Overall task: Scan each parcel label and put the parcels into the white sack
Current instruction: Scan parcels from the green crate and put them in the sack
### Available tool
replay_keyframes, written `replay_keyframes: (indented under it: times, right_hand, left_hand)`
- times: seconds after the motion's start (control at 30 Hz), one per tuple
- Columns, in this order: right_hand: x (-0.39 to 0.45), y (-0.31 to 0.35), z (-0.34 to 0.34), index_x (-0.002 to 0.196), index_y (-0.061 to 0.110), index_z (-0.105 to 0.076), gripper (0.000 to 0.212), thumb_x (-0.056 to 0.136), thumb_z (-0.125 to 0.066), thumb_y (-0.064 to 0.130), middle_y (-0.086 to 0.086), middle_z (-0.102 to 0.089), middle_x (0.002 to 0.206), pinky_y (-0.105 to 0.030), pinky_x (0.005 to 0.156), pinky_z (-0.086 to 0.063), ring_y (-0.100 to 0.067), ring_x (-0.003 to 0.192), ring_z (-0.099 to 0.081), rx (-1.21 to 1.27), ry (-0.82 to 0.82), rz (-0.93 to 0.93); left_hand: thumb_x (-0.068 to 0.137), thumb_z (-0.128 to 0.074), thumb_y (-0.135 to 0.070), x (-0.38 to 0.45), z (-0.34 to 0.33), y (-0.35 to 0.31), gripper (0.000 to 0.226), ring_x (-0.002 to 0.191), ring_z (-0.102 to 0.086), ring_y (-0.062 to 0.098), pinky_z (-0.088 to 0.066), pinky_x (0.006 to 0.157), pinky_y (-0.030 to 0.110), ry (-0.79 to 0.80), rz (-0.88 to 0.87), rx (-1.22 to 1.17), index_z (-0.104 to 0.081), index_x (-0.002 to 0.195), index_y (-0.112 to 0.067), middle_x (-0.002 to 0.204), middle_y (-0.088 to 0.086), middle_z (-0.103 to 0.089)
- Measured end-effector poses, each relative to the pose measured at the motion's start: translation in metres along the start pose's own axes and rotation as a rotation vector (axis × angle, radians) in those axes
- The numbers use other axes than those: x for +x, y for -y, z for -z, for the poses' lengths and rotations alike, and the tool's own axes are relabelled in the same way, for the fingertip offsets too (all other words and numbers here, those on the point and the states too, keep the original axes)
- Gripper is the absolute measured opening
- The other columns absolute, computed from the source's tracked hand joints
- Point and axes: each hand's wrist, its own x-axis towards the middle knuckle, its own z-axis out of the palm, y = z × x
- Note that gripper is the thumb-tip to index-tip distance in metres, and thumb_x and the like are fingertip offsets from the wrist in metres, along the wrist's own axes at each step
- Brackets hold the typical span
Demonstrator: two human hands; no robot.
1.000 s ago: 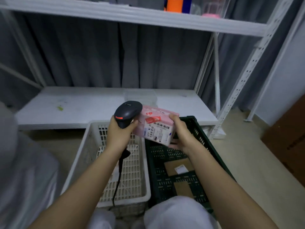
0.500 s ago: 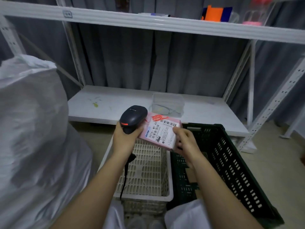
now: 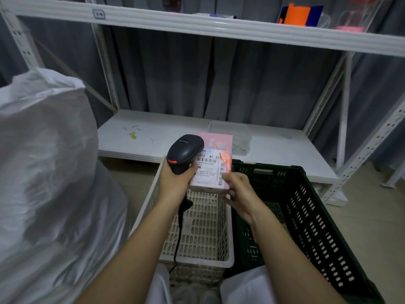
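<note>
Left hand (image 3: 175,183) gripping barcode scanner (image 3: 185,151) at frame centre, right hand (image 3: 237,190) pinching pink parcel (image 3: 211,170), white sack (image 3: 43,172) at left

The white shipping label (image 3: 208,166) on the pink parcel (image 3: 215,150) I'm holding reads "01E- M1 A2" in large print above a barcode; the smaller lines under it are too fine to read. A small framed mark sits on the upper shelf beam (image 3: 99,13), unreadable.

Head-worn view, facing forward and down, close over crates (image 3: 203,227)
</note>
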Motion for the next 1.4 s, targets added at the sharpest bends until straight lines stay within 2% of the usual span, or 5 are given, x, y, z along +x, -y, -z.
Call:
replay_keyframes:
  times: [0.37, 0.5, 0.67, 1.07, 1.4]
  right_hand:
    - [0.005, -0.005, 0.008, 0.147, 0.014, -0.027, 0.078, 0.083, -0.072, 0.008, -0.008, -0.061, 0.125, -0.015, 0.058, -0.052, -0.008, 0.088, -0.064, 0.097, -0.247, 0.055]
    - [0.008, -0.008, 0.009, 0.148, 0.015, -0.026, 0.081, 0.082, -0.072, 0.006, 0.002, -0.063, 0.102, -0.020, 0.066, -0.050, -0.007, 0.086, -0.064, 0.104, -0.256, 0.048]
    - [0.012, -0.010, 0.009, 0.148, 0.017, -0.027, 0.082, 0.081, -0.073, 0.006, 0.002, -0.063, 0.101, -0.022, 0.066, -0.051, -0.009, 0.088, -0.065, 0.100, -0.244, 0.058]
    - [0.020, -0.015, 0.015, 0.147, 0.018, -0.028, 0.081, 0.080, -0.073, 0.007, -0.007, -0.064, 0.117, -0.020, 0.061, -0.050, -0.010, 0.088, -0.066, 0.086, -0.248, 0.066]
    - [0.014, -0.013, 0.015, 0.148, 0.020, -0.027, 0.084, 0.080, -0.074, 0.008, -0.007, -0.064, 0.121, -0.022, 0.065, -0.050, -0.010, 0.091, -0.065, 0.076, -0.227, 0.092]
  left_hand:
    - [0.077, -0.076, -0.007, 0.000, 0.020, 0.010, 0.042, 0.100, -0.061, 0.017, -0.045, 0.084, 0.026, 0.089, -0.050, 0.268, -0.054, 0.110, -0.020, 0.102, -0.003, -0.063]
    - [0.075, -0.078, -0.009, 0.000, 0.024, 0.017, 0.047, 0.103, -0.060, 0.017, -0.048, 0.090, 0.032, 0.177, -0.065, 0.402, -0.055, 0.115, -0.023, 0.105, -0.007, -0.063]
    - [0.076, -0.077, -0.004, -0.002, 0.024, 0.016, 0.051, 0.094, -0.057, -0.003, -0.041, 0.076, 0.007, 0.253, -0.121, 0.392, -0.052, 0.108, -0.035, 0.098, -0.027, -0.058]
    - [0.076, -0.079, -0.024, 0.005, 0.029, 0.022, 0.055, 0.109, -0.059, 0.014, -0.048, 0.095, 0.041, 0.321, -0.108, 0.540, -0.047, 0.118, -0.040, 0.114, -0.012, -0.063]
    - [0.076, -0.079, -0.015, 0.002, 0.028, 0.021, 0.055, 0.107, -0.059, 0.009, -0.044, 0.089, 0.027, 0.290, -0.124, 0.464, -0.048, 0.113, -0.041, 0.106, -0.020, -0.061]
